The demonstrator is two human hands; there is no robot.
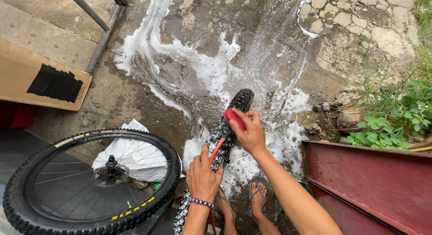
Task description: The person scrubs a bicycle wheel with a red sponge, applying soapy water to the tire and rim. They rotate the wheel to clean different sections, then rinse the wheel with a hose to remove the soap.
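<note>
a knobby black rubber bicycle tyre with an orange rim (pixel 231 127) stands upright on edge in the middle of the view, its tread flecked with white suds, just in front of the person's feet in flip-flops (pixel 240 200). the left hand (pixel 203 175), with a purple bead bracelet (pixel 201 202) at the wrist, is clenched around the near part of the tyre, thumb up along the orange rim. the right hand (pixel 249 131) is closed around a small red sponge or brush (pixel 235 118) and presses it against the upper tread of the tyre

under and beyond the tyre the cracked concrete ground (pixel 112 100) is wet, with streaks and patches of white soap foam (pixel 211 68) spreading away from it. to the left a second bicycle wheel, black with spokes, a hub and yellow lettering on the sidewall (pixel 92 181), lies well apart from the held tyre, partly over a crumpled white plastic sheet (pixel 137 156). further left sits a brown cardboard box with a black patch (pixel 40 77), with grey metal bars (pixel 101 37) above it. on the right a dark red metal panel (pixel 369 181) runs along the edge, with green leafy plants (pixel 396 118) and stones behind it
</note>
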